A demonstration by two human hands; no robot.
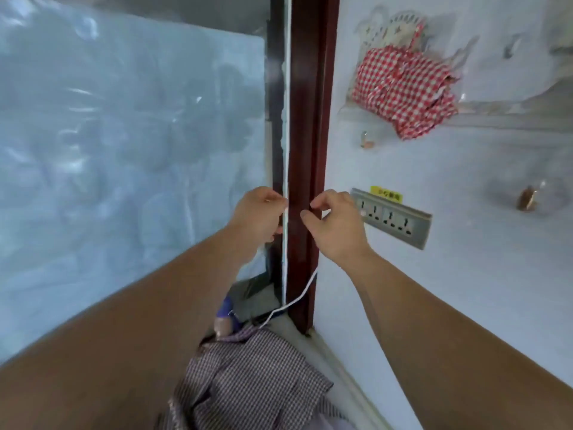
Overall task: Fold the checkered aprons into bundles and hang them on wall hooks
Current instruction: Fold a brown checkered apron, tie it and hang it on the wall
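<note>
A dark small-checked apron (248,377) hangs low in front of me, bunched. Its white tie string (294,301) rises from the cloth toward my hands. My right hand (335,225) is raised before the dark red door frame, thumb and forefinger pinched together where the string arrives. My left hand (260,215) is level with it, a short gap to the left, fingers curled as if pinching the string's other part; the string between the hands is hidden. A red-and-white checkered apron bundle (403,88) hangs on the wall at upper right.
A small wall hook (367,139) sits below the red bundle, and another hook (527,198) is further right. A grey socket strip (392,217) is fixed to the pale wall just right of my right hand. Plastic-covered glass (124,150) fills the left.
</note>
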